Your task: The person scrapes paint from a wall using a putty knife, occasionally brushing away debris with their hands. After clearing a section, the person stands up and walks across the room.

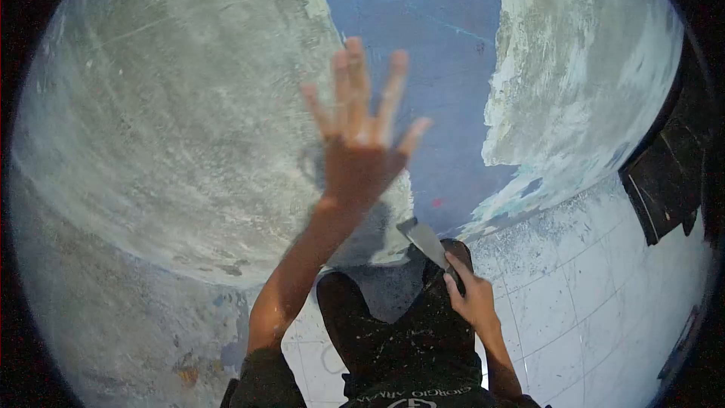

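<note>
Scraper (424, 242): probably light, stiff-bladed; best held by its handle (456, 281)
Right hand (476, 301): grasps the scraper
Left hand (361, 157): spread wide, grasping nothing, before the wall (166, 121)

A rough, mottled grey-and-white wall (189, 106) fills the upper view. A vertical blue paint band (453, 53) runs down its centre between ragged, pale edges. The white square-tiled floor (559, 287) has thin joints and grey dust along the wall base. A stained grey area (151, 310) occupies the lower left. A black, straight-edged object (664, 181) is at right.
</note>
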`<state>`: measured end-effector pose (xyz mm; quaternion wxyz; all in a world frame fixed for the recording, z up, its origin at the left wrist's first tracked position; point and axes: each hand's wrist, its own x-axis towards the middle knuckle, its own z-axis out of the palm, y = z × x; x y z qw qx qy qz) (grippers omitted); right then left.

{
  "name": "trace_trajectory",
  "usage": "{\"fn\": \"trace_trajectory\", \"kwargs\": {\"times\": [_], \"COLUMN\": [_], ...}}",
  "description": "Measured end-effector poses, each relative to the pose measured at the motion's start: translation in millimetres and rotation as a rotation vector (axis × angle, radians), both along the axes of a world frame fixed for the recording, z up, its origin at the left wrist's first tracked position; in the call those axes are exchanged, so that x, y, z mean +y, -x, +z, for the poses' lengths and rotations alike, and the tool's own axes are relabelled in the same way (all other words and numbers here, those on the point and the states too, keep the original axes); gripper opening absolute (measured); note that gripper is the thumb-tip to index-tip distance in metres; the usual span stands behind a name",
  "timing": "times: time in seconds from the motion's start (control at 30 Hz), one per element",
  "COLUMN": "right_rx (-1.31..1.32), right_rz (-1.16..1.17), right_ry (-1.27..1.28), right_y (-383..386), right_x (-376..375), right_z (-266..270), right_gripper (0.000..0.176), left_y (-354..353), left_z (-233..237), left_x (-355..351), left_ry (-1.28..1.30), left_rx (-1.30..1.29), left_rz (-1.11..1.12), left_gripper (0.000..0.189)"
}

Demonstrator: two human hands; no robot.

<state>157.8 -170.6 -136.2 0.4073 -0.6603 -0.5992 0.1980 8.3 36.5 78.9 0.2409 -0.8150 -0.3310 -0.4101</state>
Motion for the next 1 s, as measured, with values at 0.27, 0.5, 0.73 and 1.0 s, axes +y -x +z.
{"fn": "trace_trajectory", "kwargs": {"times": [0.27, 0.5, 0.73, 1.0], "right_rx": [0.155, 0.041, -0.011, 0.008], "right_rz": [0.048, 0.215, 0.085, 0.110], "right_ry": [-0.331, -0.605, -0.738, -0.680], "right_y": [11, 50, 52, 45], "right_x": [25, 88, 113, 110], "right_z": [46, 156, 178, 217], "right_gripper": [0.048, 0.054, 0.061, 0.063], "left_y": [47, 34, -8, -17], "left_z": [-62, -35, 16, 53], "left_x": [-70, -49, -31, -23], "left_ry": [0.432, 0.773, 0.553, 0.475], "left_rx": [-0.529, -0.863, -0.924, -0.933], "left_rz": [-0.358, -0.374, -0.397, -0.438], "left_gripper": [0.031, 0.049, 0.052, 0.057]}}
